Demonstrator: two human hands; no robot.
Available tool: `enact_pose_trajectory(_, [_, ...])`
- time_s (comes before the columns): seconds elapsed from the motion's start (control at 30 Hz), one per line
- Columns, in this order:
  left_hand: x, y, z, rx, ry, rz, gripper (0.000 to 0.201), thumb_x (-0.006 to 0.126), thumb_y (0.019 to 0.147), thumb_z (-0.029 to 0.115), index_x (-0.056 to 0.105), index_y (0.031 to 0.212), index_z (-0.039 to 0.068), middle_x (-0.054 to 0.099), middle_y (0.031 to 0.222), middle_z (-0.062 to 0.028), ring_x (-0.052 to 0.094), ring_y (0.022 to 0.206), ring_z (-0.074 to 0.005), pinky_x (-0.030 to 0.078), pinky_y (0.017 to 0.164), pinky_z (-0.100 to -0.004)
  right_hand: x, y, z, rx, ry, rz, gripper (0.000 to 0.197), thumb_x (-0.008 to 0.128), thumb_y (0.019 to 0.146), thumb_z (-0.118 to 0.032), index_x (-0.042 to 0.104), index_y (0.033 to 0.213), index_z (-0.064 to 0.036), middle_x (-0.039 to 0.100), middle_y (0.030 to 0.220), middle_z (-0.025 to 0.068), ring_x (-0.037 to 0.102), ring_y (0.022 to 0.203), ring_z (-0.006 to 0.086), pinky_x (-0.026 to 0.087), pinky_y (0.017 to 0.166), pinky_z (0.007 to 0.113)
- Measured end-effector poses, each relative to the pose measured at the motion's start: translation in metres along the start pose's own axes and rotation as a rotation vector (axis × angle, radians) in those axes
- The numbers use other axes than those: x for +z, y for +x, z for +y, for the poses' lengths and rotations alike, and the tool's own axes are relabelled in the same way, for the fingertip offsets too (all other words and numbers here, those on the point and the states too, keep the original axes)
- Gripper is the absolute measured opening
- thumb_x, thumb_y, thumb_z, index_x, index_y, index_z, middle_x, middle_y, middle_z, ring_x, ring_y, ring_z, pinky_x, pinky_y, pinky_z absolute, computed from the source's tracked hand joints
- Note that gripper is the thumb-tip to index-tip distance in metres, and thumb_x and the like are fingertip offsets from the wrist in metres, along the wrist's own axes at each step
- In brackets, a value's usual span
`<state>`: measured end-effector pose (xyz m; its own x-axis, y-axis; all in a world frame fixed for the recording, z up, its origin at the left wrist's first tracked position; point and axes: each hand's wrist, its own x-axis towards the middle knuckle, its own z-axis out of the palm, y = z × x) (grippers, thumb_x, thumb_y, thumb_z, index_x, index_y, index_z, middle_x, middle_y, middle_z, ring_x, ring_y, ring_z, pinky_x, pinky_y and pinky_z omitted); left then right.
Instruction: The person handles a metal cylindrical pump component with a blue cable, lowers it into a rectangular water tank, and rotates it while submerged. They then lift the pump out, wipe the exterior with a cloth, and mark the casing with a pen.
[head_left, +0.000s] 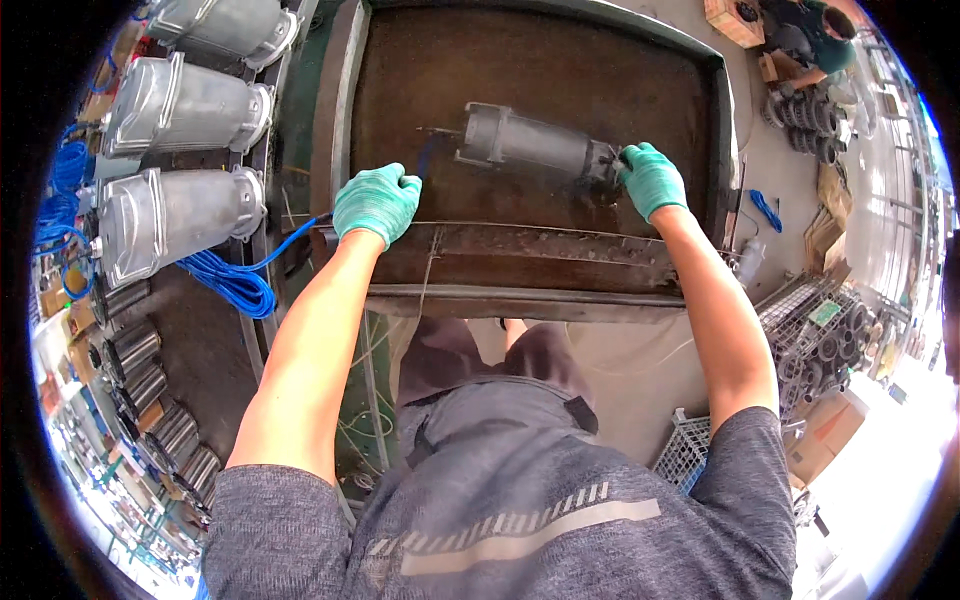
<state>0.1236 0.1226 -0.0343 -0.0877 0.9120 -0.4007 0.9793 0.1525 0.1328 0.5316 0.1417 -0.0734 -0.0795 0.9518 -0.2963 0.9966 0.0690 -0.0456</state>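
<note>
Head view, upper centre: grey metal cylinder [540,143] lies in rectangular tank [342,100] of brown liquid [450,60], axis sloping down rightward; green-gloved right hand [654,182] holds its right end, green-gloved left hand [376,204] blue cable [293,241].

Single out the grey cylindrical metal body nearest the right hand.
The grey cylindrical metal body inside the grey-rimmed rectangular trough, its right end at the green-gloved right hand; the other three bodies are outside, left of the trough.

Left hand [376,205] green-gloved, closed on blue cable [232,284] by rim of brown tank [344,85], right hand [653,182] gripping end of grey metal cylinder [540,145] inside, three silvery housings [180,222] at left, co-worker [815,48] upper right.
</note>
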Motion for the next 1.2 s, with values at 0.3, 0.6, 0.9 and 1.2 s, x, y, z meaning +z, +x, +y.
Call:
enact_pose_trajectory(0.3, [-0.002,-0.001,0.002,0.003,0.006,0.016,0.029,0.059,0.096,0.038,0.070,0.093,0.011,0.069,0.095,-0.0233,0.065,0.091,-0.0459,0.053,0.080,-0.0536,0.006,-0.002,0.007,-0.006,0.035,0.037,0.025,0.063,0.099,-0.031,0.068,0.118,-0.0157,0.065,0.113,0.0129,0.068,0.100,0.0366,0.057,0.086,0.047])
enact_pose_trajectory(0.6, [-0.003,-0.001,0.005,0.000,0.014,0.016,0.029,0.057,0.096,0.037,0.070,0.093,0.011,0.070,0.096,-0.0225,0.065,0.092,-0.0452,0.053,0.081,-0.0531,0.008,-0.008,0.012,-0.015,0.074,0.078,0.025,0.062,0.100,-0.032,0.068,0.117,-0.0144,0.066,0.110,0.0126,0.068,0.099,0.0359,0.057,0.084,0.046])
enact_pose_trajectory(0.9, [-0.005,-0.003,0.008,-0.025,0.028,-0.008,0.031,0.056,0.096,0.039,0.072,0.095,0.013,0.072,0.099,-0.0211,0.068,0.095,-0.0431,0.054,0.086,-0.0520,-0.020,-0.079,0.066,0.096,0.431,0.435,0.030,0.061,0.102,-0.033,0.072,0.112,-0.0067,0.071,0.109,0.0169,0.068,0.098,0.0383,0.054,0.086,0.043])
enact_pose_trajectory(1.2, [-0.006,-0.003,0.010,-0.035,0.032,-0.005,0.030,0.056,0.095,0.038,0.071,0.093,0.012,0.071,0.097,-0.0229,0.067,0.095,-0.0447,0.053,0.085,-0.0532,0.023,-0.091,0.119,0.470,0.487,0.489,0.051,0.051,0.104,-0.054,0.070,0.106,-0.0060,0.070,0.100,0.0230,0.065,0.093,0.0464,0.052,0.082,0.049])
